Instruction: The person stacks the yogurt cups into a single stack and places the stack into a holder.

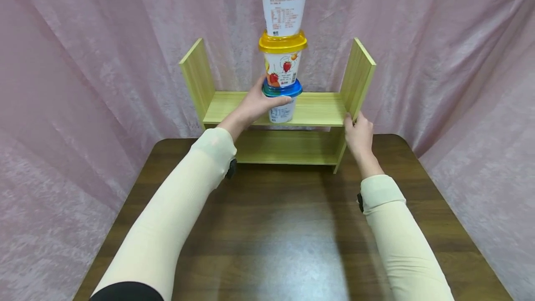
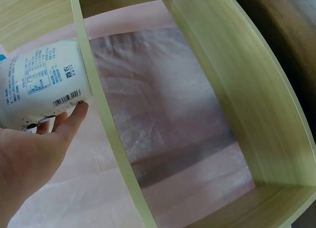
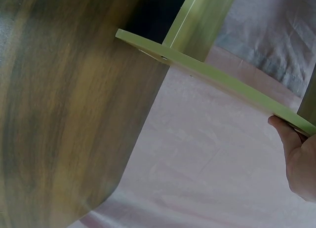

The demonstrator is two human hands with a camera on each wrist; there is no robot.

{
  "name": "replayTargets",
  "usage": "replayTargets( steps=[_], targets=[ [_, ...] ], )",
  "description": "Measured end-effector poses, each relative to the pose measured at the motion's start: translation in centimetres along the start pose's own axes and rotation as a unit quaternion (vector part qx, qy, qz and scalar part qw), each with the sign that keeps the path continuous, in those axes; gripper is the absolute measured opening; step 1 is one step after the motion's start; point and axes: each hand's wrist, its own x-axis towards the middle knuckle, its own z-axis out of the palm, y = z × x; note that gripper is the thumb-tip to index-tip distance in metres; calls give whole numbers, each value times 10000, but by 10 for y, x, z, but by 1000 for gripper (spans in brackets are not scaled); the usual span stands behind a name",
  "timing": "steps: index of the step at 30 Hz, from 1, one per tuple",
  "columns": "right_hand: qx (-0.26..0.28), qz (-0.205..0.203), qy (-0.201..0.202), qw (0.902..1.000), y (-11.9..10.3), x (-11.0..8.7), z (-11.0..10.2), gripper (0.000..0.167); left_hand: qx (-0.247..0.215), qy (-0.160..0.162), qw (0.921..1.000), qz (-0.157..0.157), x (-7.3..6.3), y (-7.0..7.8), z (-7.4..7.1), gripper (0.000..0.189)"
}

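Observation:
Three paper tubs with plastic lids stand stacked on the upper board of a small wooden shelf (image 1: 322,106). The bottom tub (image 1: 281,113) is white with a blue lid. A strawberry-printed tub (image 1: 287,68) with a yellow lid sits on it, and another white tub (image 1: 286,8) with a yellow lid tops the stack. My left hand (image 1: 259,103) holds the bottom tub, its thumb across the front near the lid. In the left wrist view the fingers bend against that tub (image 2: 44,85). My right hand (image 1: 360,136) grips the shelf's right side panel (image 1: 359,78).
The shelf stands at the back of a brown wooden table (image 1: 267,226). It has a lower board (image 1: 284,147) and a raised left side panel (image 1: 198,78). Pink curtains (image 1: 104,59) hang behind and on both sides.

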Motion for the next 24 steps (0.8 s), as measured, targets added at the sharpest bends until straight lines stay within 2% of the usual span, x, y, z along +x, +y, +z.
replayTargets(
  steps=[7,15,20,24],
  targets=[
    [-13,-110,67,9999,0,2,3,33,-5,309,9992,-238,4,-6,-2,96],
    [7,19,-22,10000,-2,1,4,35,4,283,9995,-145,0,-3,-4,97],
    [16,69,-33,10000,-4,3,6,35,-139,356,9993,38,11,-21,-8,103],
    [45,52,-73,9999,-3,5,8,37,119,510,9986,93,16,-39,-14,103]
  ],
)
